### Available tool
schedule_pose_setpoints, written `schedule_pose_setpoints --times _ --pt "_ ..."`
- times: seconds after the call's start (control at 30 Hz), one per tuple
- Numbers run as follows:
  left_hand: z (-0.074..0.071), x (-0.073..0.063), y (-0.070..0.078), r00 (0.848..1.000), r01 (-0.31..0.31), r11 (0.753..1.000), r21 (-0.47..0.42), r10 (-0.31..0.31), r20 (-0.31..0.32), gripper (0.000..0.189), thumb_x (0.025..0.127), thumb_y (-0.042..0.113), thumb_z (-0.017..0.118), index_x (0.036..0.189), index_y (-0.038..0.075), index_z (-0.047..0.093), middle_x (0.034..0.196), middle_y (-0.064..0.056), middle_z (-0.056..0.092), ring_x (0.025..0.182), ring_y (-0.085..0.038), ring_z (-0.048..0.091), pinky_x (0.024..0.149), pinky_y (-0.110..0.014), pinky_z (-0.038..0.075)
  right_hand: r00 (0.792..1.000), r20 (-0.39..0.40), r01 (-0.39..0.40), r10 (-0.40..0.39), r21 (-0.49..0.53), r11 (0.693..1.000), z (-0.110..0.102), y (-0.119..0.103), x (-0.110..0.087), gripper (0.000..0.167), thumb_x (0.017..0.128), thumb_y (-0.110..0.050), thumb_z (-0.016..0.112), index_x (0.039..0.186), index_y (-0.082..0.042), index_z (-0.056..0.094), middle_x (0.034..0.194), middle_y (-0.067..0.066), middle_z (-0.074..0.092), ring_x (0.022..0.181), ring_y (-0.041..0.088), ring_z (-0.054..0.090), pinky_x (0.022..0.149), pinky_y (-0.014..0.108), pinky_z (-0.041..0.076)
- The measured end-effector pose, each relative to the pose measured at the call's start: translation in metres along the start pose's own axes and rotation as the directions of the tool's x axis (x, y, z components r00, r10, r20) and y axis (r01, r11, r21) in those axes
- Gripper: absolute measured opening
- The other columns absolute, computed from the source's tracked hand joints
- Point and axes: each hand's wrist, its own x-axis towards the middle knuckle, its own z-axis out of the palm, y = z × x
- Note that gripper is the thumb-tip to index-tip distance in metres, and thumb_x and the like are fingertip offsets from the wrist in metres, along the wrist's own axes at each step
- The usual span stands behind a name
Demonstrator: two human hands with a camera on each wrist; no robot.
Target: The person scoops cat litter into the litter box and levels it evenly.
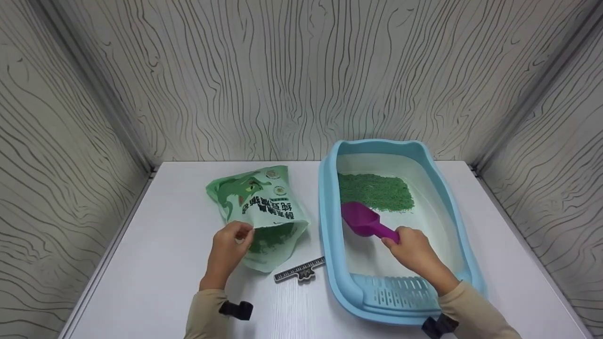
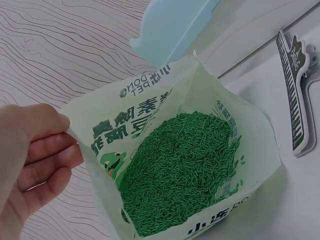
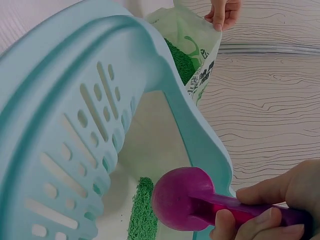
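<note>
My left hand [image 1: 227,252] pinches the mouth edge of a green-and-white litter bag [image 1: 259,200] between thumb and fingers. The bag lies on its back with its mouth open toward me, and green pellets [image 2: 180,170] show inside it. With my right hand [image 1: 417,252] I grip the handle of a purple scoop [image 1: 362,219]. The scoop is held over the light blue litter box [image 1: 330,235], near its left wall; whether its bowl holds any pellets I cannot tell. A patch of green pellets [image 1: 377,190] covers part of the box floor toward the back.
A black-and-white bag clip [image 1: 301,271] lies on the white table [image 1: 155,263] between bag and box. The box has a slotted grate [image 1: 400,291] at its near end. Wood-grain patterned walls [image 1: 292,80] enclose the table at the back and sides.
</note>
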Motion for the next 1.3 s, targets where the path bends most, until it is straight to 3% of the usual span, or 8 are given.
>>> schedule_pose_setpoints --times 0.67,0.93,1.3 --pt "0.003 -0.004 -0.002 1.0 -0.011 0.999 -0.044 0.011 0.0 0.008 0.081 0.004 0.073 0.086 0.006 0.067 0.079 -0.003 0.069 0.07 -0.012 0.065 0.065 -0.025 0.057 0.997 0.003 -0.081 0.081 0.139 0.987 -0.013 0.005 -0.028 0.025 0.091 -0.015 0.062 0.097 0.009 0.06 0.065 0.007 0.059 0.054 0.012 0.046 0.047 0.022 0.036" --pt "0.005 -0.009 -0.004 0.997 -0.072 0.997 -0.024 0.071 -0.035 0.014 0.076 0.001 0.075 0.084 0.008 0.066 0.077 -0.002 0.068 0.068 -0.012 0.064 0.061 -0.027 0.056 0.995 -0.011 -0.1 0.103 0.149 0.984 -0.02 0.003 -0.037 0.027 0.091 -0.016 0.063 0.103 0.008 0.061 0.068 0.007 0.061 0.054 0.01 0.046 0.048 0.021 0.036" --pt "0.005 -0.012 -0.007 0.998 -0.067 0.998 0.008 0.067 -0.021 0.013 0.077 0.0 0.074 0.083 0.008 0.067 0.077 -0.001 0.07 0.069 -0.012 0.065 0.062 -0.027 0.056 0.992 -0.037 -0.116 0.123 0.157 0.981 -0.02 0.003 -0.046 0.029 0.09 -0.017 0.066 0.107 0.006 0.062 0.069 0.007 0.062 0.054 0.009 0.047 0.048 0.02 0.038"
